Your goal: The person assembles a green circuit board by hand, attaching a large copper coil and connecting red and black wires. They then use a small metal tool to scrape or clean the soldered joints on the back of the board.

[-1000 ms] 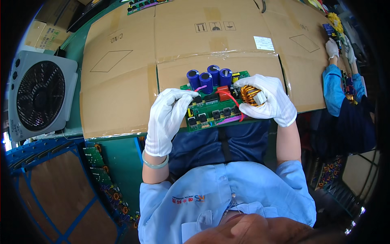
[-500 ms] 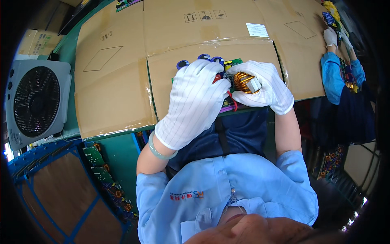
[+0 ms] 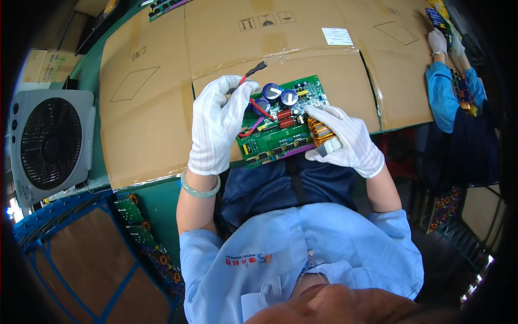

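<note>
A green circuit board (image 3: 272, 141) lies tilted at the near edge of the cardboard-covered table, in front of me. On it stand several blue capacitors (image 3: 271, 92), dark red components (image 3: 286, 123) and a copper-wound toroid coil (image 3: 319, 131). My left hand (image 3: 215, 124), in a white striped glove, is closed on a red wire (image 3: 260, 109) at the board's left side. The wire's black-covered end (image 3: 257, 68) sticks up past the fingers. My right hand (image 3: 348, 139), gloved too, grips the coil at the board's right edge, its thumb by the white block under the coil.
Flattened cardboard (image 3: 145, 129) covers the green table. A grey box fan (image 3: 51, 143) stands at the left. More circuit boards (image 3: 143, 235) sit below the table's left edge. At the far right, a co-worker's gloved hands (image 3: 438, 42) handle another board.
My left hand has moved left off the board, drawing the red wire up and out. The board's components now show. My right hand has shifted slightly down and stays on the coil.
</note>
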Available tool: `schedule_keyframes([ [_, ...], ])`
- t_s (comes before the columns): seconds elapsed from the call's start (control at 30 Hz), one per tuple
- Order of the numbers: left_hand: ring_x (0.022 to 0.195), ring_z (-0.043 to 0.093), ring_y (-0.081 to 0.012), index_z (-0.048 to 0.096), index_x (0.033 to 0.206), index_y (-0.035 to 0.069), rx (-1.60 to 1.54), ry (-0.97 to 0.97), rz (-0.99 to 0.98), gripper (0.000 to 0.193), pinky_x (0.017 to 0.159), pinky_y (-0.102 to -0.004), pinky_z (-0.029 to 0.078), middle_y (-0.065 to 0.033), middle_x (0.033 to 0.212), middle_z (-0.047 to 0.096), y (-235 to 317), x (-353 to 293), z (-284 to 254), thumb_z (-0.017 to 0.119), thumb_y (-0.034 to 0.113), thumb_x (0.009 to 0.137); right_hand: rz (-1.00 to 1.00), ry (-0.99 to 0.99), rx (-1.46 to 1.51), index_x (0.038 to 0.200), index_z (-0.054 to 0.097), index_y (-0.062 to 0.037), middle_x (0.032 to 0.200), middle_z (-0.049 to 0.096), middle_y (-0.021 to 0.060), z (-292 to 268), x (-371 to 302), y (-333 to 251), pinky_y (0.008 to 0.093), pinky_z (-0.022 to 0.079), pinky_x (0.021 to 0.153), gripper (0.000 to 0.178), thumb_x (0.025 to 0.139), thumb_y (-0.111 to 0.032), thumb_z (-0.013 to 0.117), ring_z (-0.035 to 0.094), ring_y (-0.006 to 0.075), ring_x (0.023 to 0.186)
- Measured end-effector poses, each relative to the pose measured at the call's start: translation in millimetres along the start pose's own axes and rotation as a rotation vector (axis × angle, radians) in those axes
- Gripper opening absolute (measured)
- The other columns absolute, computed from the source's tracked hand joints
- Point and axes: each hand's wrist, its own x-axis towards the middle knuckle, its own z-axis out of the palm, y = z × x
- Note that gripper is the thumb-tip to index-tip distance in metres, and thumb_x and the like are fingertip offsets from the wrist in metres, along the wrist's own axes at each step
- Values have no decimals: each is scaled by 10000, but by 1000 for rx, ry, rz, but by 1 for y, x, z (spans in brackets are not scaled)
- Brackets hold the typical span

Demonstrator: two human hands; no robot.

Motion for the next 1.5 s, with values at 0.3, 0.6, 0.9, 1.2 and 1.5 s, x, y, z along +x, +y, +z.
schedule_keyframes([
  [0.3,750,631,-251,686,1069,4,339,-195,220,246,720,-331,505,-148,889,687,3,14,15,690,202,923,444,272,205,1186,687,-12,1056,724,151,-1,-42,-11,308,561,785,344,850,-33,755,721,228,907],
  [0.6,752,666,-350,713,979,5,543,-182,251,270,675,-379,508,-195,807,683,-3,16,11,632,261,949,343,301,-95,1265,649,-50,949,695,134,19,-19,-45,324,569,672,669,688,-259,915,693,252,796],
  [0.9,790,642,-95,681,1117,16,-196,-242,-245,183,699,-244,547,-43,934,687,0,-27,5,611,135,998,69,25,-229,1213,664,-144,1008,701,98,-2,73,41,383,561,755,492,729,-106,748,681,303,905],
  [1.2,953,711,-195,646,1249,-25,-186,-225,-124,271,790,-293,574,-154,1113,722,5,-86,46,572,87,1014,-261,-326,116,1309,635,-191,1214,684,97,43,157,9,404,555,823,516,818,-33,616,669,332,1022],
  [1.5,827,652,-195,589,1190,17,-556,-90,38,220,681,-276,517,-181,1151,654,4,-64,35,534,6,977,138,-291,125,1171,713,-101,1018,729,121,-10,67,13,339,554,852,286,892,-79,649,708,296,926],
])
